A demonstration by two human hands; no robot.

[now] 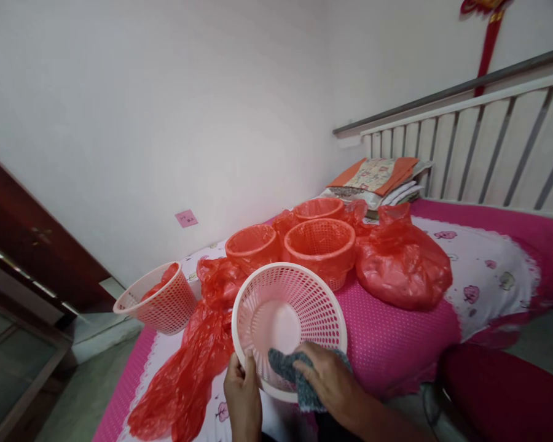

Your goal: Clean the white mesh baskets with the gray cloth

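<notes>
A pink perforated plastic basket is tilted toward me, its opening facing the camera. My left hand grips its lower left rim, thumb over the edge. My right hand presses a grey-blue cloth against the inside of the basket near the lower rim, fingers closed on the cloth.
On the pink bed stand three red-lined baskets, a full red plastic bag and loose red bags. Another pink basket leans at the bed's left edge. Folded bedding lies by the white headboard. A dark cabinet is left.
</notes>
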